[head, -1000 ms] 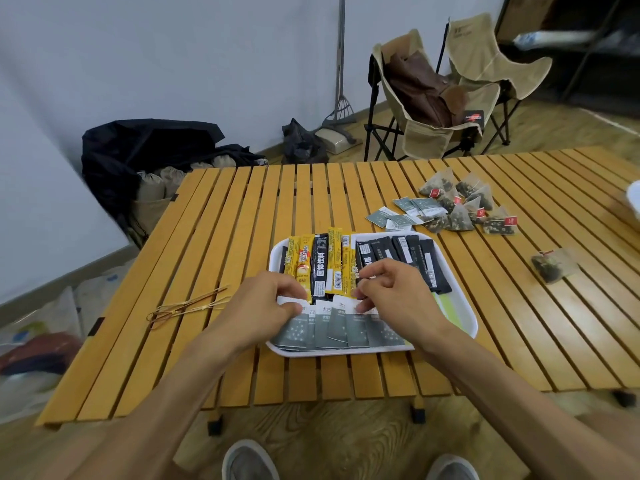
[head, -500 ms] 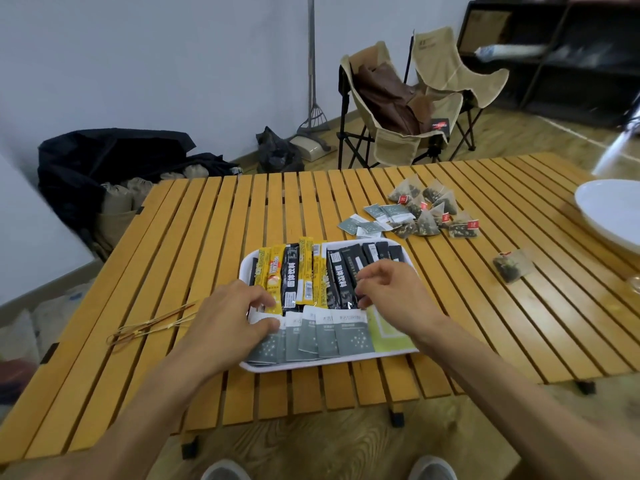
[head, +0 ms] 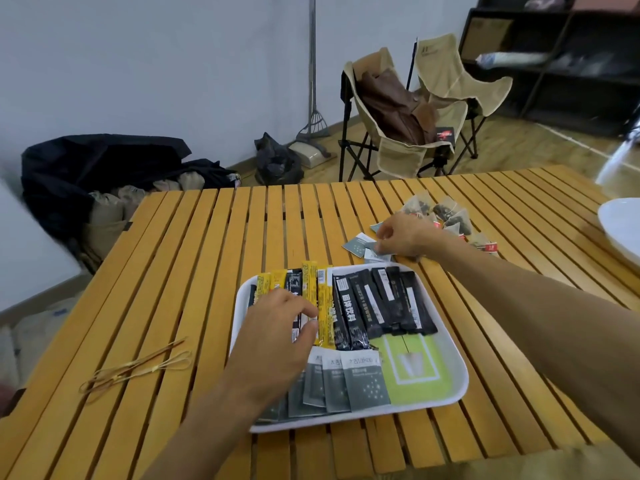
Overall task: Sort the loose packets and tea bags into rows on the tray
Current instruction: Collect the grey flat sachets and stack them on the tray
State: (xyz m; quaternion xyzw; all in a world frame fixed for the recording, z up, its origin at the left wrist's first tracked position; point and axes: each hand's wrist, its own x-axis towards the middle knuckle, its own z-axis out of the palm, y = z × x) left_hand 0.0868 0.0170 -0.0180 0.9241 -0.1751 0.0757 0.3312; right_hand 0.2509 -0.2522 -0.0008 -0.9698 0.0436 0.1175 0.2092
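A white tray with a green printed middle lies on the slatted table. Its far row holds yellow stick packets and black stick packets. Grey-green flat sachets overlap along its near edge. My left hand rests on the tray's left part, fingers lying over the sticks and sachets. Beyond the tray, my right hand pinches one of the loose grey sachets on the table. Pyramid tea bags with red tags lie behind it.
Thin gold bands lie on the table to the left. A white plate sits at the right edge. Beyond the table stand two folding chairs, a black bag and dark shelves.
My right hand left the tray and reached out to the loose sachets beyond it. My left hand stayed on the tray's left side. The view swung slightly.
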